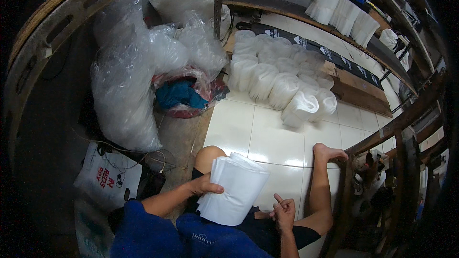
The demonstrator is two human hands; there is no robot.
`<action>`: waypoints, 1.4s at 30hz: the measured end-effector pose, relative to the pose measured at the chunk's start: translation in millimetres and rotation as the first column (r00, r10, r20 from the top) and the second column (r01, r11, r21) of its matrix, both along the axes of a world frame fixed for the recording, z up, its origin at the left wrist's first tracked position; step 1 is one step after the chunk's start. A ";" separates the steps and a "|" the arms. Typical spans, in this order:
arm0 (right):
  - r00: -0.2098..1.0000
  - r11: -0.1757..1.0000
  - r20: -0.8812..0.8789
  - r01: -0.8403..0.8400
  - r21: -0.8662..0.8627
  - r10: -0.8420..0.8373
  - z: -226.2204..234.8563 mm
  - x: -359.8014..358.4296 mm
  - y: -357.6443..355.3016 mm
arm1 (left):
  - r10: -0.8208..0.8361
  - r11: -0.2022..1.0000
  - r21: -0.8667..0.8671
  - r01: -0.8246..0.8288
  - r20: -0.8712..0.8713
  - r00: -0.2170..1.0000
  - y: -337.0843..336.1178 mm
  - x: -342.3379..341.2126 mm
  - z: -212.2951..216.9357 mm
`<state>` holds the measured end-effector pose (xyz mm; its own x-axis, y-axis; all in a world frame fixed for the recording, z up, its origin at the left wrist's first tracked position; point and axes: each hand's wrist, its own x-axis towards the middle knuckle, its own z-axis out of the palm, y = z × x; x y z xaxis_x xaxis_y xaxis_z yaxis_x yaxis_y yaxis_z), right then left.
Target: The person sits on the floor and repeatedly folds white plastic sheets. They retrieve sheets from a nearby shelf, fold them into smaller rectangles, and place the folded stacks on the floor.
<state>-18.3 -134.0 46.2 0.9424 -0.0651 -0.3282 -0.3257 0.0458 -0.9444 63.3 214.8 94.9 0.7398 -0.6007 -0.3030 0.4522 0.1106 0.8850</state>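
My left hand grips a folded stack of white plastic sheets by its left edge, thumb on top. The stack is held over my lap, its layers fanned a little along the left side. Just right of it, my right hand is off the stack, with the index finger stretched out and the other fingers partly bent; nothing shows in it. On the tiled floor ahead stand several curled bundles of translucent plastic sheets, packed close together in rows.
Large clear plastic sacks lean at the left, beside teal cloth in a bag. A white printed bag and thin cables lie near my left. Brown cardboard lies behind the bundles. More sheet stacks stand on a shelf. A wooden frame rises at the right.
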 end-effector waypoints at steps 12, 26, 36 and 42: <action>0.938 0.890 0.054 -0.341 0.302 0.341 50.8 -11.2 38.2 | -0.285 0.905 0.407 0.122 0.369 0.884 2.4 -24.6 61.6; 0.671 0.625 0.030 -0.672 -0.397 0.741 118.5 9.7 33.5 | -0.493 0.829 0.450 0.332 0.308 0.814 -47.5 -49.5 45.5; 0.492 0.514 0.205 -0.648 -0.563 0.846 140.1 35.3 39.7 | -0.684 0.723 0.496 0.481 0.417 0.599 -94.9 -29.8 48.7; 0.260 0.274 0.117 -0.721 -0.636 0.958 134.1 50.3 35.2 | -0.731 0.683 0.497 0.535 0.463 0.502 -106.4 -25.8 42.8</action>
<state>32.0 -98.8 180.3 0.5027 0.8588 -0.0984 0.4883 -0.3760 -0.7875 37.5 108.4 137.7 0.2556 -0.9501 -0.1785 -0.3150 -0.2565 0.9138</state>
